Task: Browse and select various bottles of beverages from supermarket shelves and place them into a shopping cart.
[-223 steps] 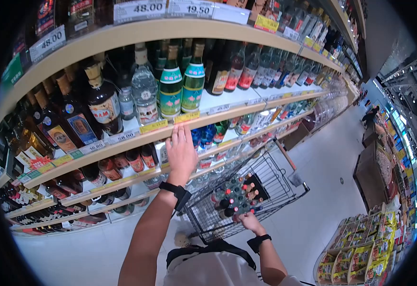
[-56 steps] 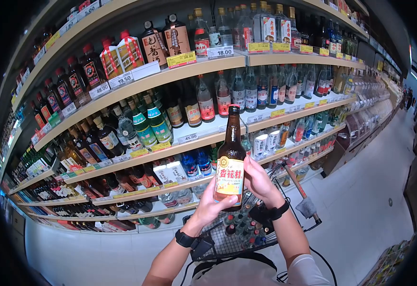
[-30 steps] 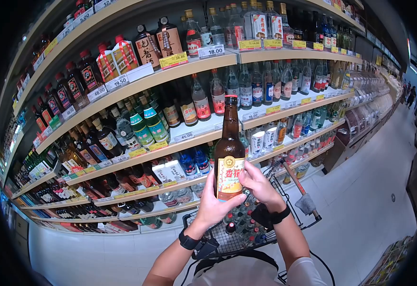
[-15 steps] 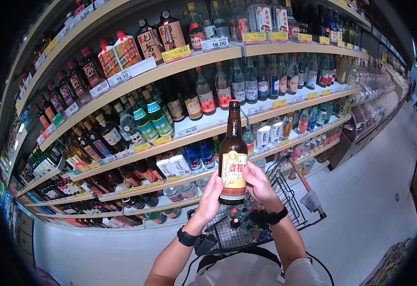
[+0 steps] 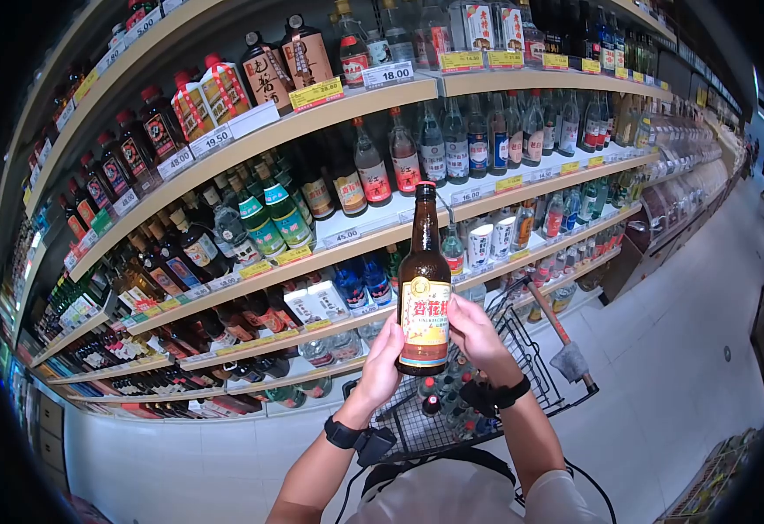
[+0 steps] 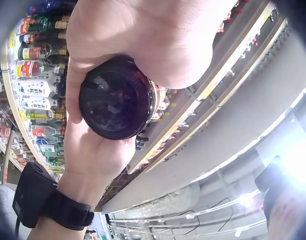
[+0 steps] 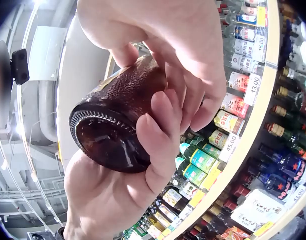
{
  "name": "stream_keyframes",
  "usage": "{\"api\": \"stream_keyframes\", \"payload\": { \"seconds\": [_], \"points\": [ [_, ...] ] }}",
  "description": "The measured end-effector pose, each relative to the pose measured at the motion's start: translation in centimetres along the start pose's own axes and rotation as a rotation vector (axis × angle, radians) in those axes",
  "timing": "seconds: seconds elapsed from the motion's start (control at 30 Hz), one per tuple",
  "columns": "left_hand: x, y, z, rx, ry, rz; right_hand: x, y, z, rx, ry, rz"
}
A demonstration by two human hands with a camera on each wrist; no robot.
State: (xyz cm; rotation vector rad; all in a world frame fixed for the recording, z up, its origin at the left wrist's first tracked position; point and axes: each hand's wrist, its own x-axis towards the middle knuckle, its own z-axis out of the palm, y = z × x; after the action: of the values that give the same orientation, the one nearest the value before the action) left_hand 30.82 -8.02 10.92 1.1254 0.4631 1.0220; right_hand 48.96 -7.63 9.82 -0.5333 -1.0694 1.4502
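Note:
A brown glass bottle [image 5: 425,327] stands upright between both hands in the head view, red cap up, its cream and yellow label with red characters facing me. My left hand [image 5: 382,368] grips its lower left side. On the right, my right hand [image 5: 480,339] holds it near the label, thumb at the label's edge. From below, the left wrist view shows the dark round base of the bottle [image 6: 117,102]. In the right wrist view the ridged base of the bottle [image 7: 110,142] shows, with left-hand fingers [image 7: 158,130] curled round its side.
Shelves [image 5: 347,236] full of bottles with price tags curve across the front and left. Under the hands is a wire shopping cart [image 5: 408,437] holding several bottles; its handle [image 5: 552,319] lies to the right. Pale floor [image 5: 661,367] stretches right, with clear bins [image 5: 687,170] farther off.
Earliest, the left hand touched a shelf edge and the right hand was at the cart. Since then both hands have taken the brown bottle; its label has turned slightly and the view shifted a little.

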Motion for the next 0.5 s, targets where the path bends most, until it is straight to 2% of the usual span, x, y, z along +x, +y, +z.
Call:
{"api": "stream_keyframes", "payload": {
  "seconds": [0.2, 0.5],
  "points": [
    [-0.1, -0.1, 0.3, 0.012, -0.030, 0.035, -0.4, -0.5, 0.2, 0.080, -0.006, -0.020],
    [-0.1, -1.2, 0.1, -0.017, -0.096, 0.036, -1.4, -1.7, -0.4, 0.012, 0.046, 0.035]
  ]
}}
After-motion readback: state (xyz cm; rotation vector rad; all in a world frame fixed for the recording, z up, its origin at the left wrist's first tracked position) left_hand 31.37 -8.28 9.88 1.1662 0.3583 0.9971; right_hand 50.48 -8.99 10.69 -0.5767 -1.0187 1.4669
